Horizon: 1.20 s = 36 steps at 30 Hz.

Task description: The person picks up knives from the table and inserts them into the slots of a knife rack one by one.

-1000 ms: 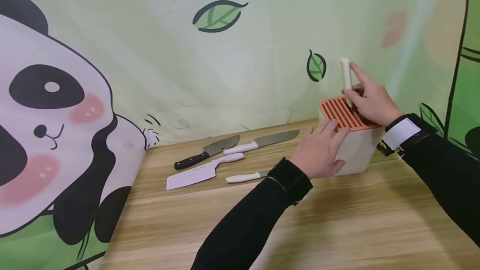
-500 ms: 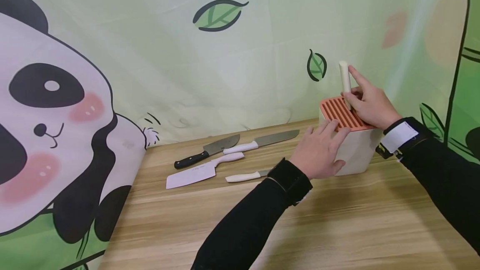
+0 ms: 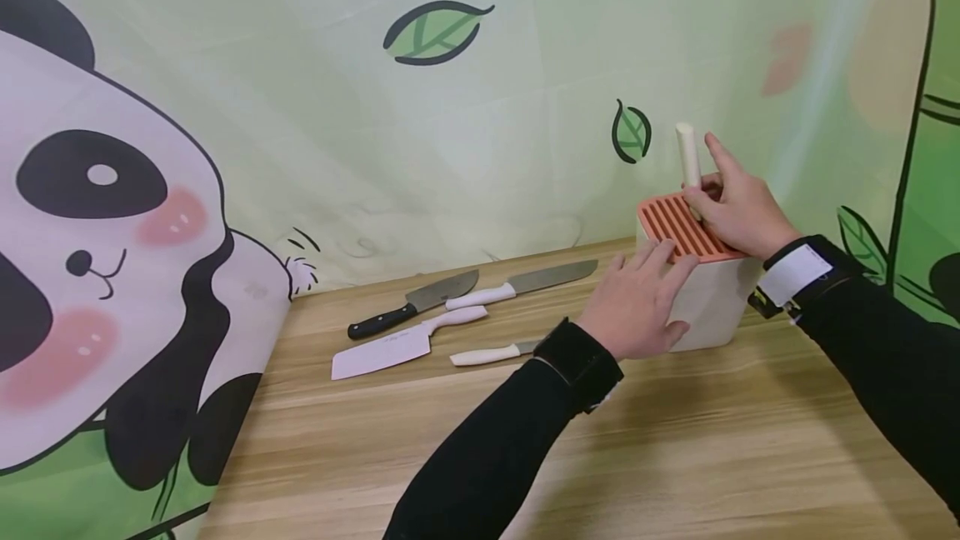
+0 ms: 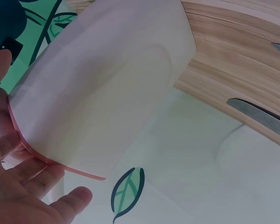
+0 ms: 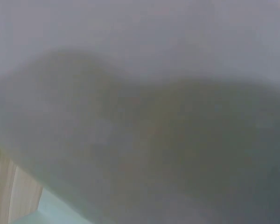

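A white knife block [image 3: 708,302] with an orange slotted top [image 3: 667,219] stands at the right of the table. Above its slots rises the off-white handle of a knife [image 3: 687,155], whose blade is hidden. My right hand [image 3: 746,202] pinches the lower part of that handle between thumb and fingers, the index finger raised off it. My left hand [image 3: 637,298] rests its fairly straight fingers on the near-left edge of the orange top. In the left wrist view, fingers [image 4: 42,179] lie at the orange rim beside the white wall. The right wrist view shows mostly a blurred pale surface.
On the wooden table [image 3: 360,457], left of the block, lie a black-handled knife [image 3: 412,304], a white-handled long knife [image 3: 525,282], a white cleaver [image 3: 405,342] and a small white-handled knife [image 3: 491,354]. A printed cloth [image 3: 525,107] hangs behind.
The knife handle has sunk slightly and tilts a little more to the left. My right hand has lowered with it, and its index finger has come off the handle. The left hand stays put.
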### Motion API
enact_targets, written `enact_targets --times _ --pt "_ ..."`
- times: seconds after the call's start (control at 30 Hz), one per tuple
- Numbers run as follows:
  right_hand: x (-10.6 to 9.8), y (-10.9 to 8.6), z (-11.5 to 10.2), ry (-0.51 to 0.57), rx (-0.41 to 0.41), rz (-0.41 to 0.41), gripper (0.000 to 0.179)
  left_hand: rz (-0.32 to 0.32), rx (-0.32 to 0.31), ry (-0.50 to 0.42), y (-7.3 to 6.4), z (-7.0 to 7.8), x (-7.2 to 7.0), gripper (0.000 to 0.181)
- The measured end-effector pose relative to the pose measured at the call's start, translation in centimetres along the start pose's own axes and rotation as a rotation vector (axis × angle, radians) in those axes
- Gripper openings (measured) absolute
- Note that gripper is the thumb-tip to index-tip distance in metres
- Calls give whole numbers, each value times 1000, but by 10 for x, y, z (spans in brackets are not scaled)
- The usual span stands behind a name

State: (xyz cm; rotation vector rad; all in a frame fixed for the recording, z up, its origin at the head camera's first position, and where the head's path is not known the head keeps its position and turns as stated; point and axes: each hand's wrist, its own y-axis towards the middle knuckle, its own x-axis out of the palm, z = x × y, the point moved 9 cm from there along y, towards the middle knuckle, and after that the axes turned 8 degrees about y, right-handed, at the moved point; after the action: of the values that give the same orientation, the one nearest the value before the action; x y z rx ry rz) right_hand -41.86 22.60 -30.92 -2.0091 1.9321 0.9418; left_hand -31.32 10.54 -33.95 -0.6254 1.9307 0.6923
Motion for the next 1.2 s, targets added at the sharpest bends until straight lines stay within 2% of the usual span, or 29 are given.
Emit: enact_targets --times 0.27,0.37,0.53,0.7,0.8,0.87,0.93,1.03,1.1,1.2 --pt "-4 -1 -2 19 -8 45 77 -8 -2 -17 -2 -1 3 83" --pt "-9 -3 -3 51 -12 107 74 -15 3 -12 -4 -1 6 87" --pt "-23 -10 -9 64 -63 263 65 -25 20 -9 -11 -3 13 94" --pt "-37 -21 -23 76 -147 411 55 -8 19 -63 -28 -16 17 95" --pt "-42 -30 -35 93 -204 467 49 -10 11 -97 -44 -31 26 89" --pt "-42 -39 -46 89 -273 487 45 -28 -9 -121 -57 -43 34 85" --pt "-38 -49 -60 63 -363 479 41 -57 -37 -144 -70 -57 44 80" --pt "-23 -67 -82 21 -521 426 36 -93 -87 -158 -88 -76 59 72" --pt "-9 -79 -96 4 -617 366 34 -114 -114 -165 -99 -87 69 67" --pt "16 -94 -109 5 -712 252 33 -142 -142 -179 -114 -99 82 60"
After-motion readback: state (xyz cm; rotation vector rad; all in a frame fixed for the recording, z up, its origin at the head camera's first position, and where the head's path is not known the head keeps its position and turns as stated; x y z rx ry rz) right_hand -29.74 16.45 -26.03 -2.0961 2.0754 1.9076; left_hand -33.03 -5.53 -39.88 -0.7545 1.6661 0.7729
